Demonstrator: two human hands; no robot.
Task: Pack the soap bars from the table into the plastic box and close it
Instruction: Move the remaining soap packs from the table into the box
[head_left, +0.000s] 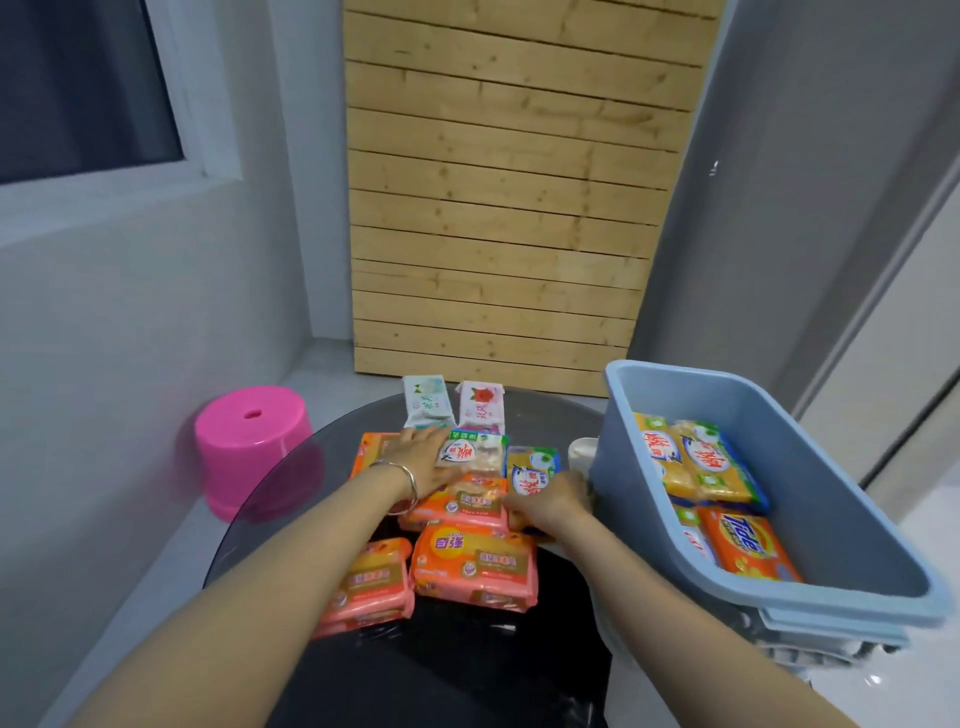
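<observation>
- Several wrapped soap bars (475, 564) lie on the round dark glass table (566, 415); more sit in the open blue plastic box (857, 519) to the right.
- Left hand (421, 460) rests flat, fingers straight, on a white-green bar (480, 452).
- Right hand (550, 501) is curled beside a yellow-blue bar (530, 467); I cannot tell whether it grips anything.

1. The light was soft, even and cool, and moderately bright.
2. The white floor (930, 561) right of the table (561, 421) was the brightest patch, nearly washed out.
3. The window (78, 88) up and left of the table was dark.
4. The table's glass left edge carried a dull pink tint from the stool (253, 441).
5. Shadows were weak, straight lines bowed near the picture edges, and detail was slightly soft.
</observation>
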